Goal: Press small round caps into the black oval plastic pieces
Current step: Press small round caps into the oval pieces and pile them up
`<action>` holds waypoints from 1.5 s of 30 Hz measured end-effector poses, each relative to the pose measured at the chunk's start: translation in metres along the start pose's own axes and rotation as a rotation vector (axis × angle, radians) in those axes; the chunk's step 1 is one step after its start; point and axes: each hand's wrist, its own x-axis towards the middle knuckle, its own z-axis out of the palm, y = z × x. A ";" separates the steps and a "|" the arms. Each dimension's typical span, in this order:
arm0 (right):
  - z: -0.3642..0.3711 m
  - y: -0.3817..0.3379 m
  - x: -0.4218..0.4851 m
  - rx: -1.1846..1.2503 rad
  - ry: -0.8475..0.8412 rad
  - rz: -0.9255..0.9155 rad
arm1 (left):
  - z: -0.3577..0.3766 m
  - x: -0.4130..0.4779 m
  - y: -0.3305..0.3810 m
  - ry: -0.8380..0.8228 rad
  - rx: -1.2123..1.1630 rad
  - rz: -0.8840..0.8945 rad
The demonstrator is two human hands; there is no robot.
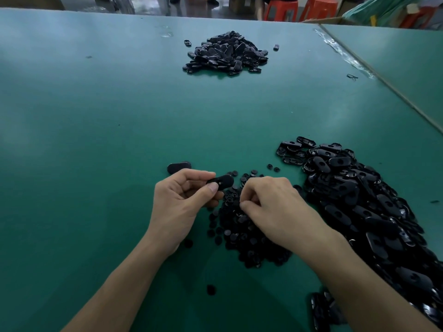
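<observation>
Head camera, looking down over two bare forearms. The left hand [182, 207] is raised just off the green table top [96, 140], thumb on top and curled fingers beneath, pinching a black oval plastic piece [221, 182] by its near end. The free end of that piece pokes out toward the right hand [271, 209].

The right hand sits knuckles-up just beside it, fingers bent down and thumb tip drawn in against the fingertips, right over a scattered pile of small round black plastic caps [242, 231]. Whether a cap is caught between those fingertips, I cannot tell; the hand itself hides it. The pile spreads beneath and between both hands and runs back under the right wrist.

One stray round cap [211, 289] lies alone between the two forearms. Just beyond the left hand's knuckles, a single black oval piece [178, 167] lies flat on the table.

To the outside of the right hand and along the right forearm sprawls a large heap of black oval pieces [359, 200], many showing a hole in the middle. Well beyond both hands, far up the table, sits a second mound of black oval pieces [226, 53]. Past the table's far edge stand orange plastic stools [282, 9].
</observation>
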 end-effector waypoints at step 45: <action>-0.004 0.006 -0.003 0.887 0.090 0.057 | 0.001 -0.001 -0.001 -0.043 0.055 0.041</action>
